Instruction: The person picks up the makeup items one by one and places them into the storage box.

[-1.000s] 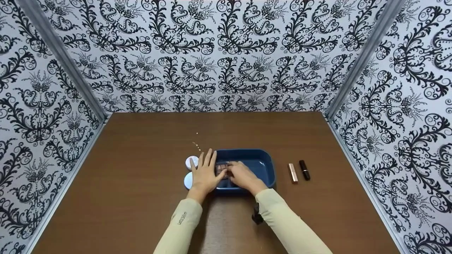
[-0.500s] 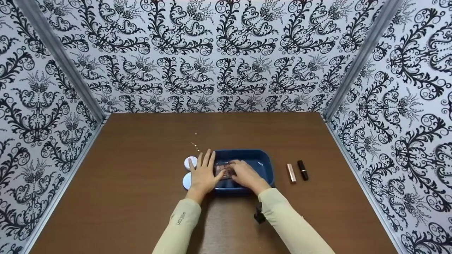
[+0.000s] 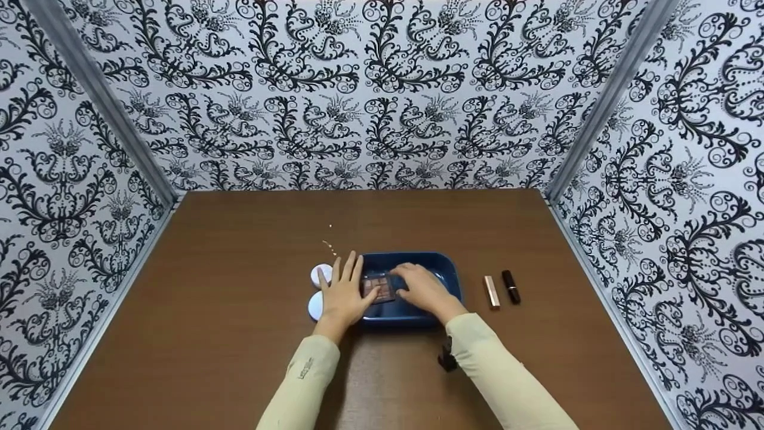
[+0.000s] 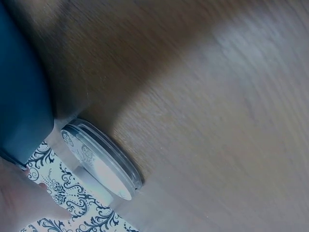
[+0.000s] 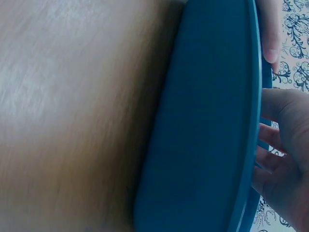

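A dark blue bin (image 3: 412, 323) stands on the table in the head view. Inside it, toward the left, lies a flat makeup palette (image 3: 382, 290) with brownish pans. My left hand (image 3: 342, 298) rests with spread fingers over the bin's left rim, its thumb reaching to the palette. Just right of the palette, inside the bin, my right hand (image 3: 425, 289) has its fingers loosely bent and appears to hold nothing. In the right wrist view those fingers dip behind the rim of the bin (image 5: 207, 121).
Two round white-lidded containers, a far one (image 3: 321, 275) and a near one (image 3: 316, 306), sit left of the bin. To its right lie a rose-gold tube (image 3: 491, 292) and a black lipstick tube (image 3: 511, 286). Patterned walls (image 3: 382, 119) border the table.
My right hand has come off the palette and shifted right, leaving more of the palette visible inside the bin. The left hand has stayed in place.
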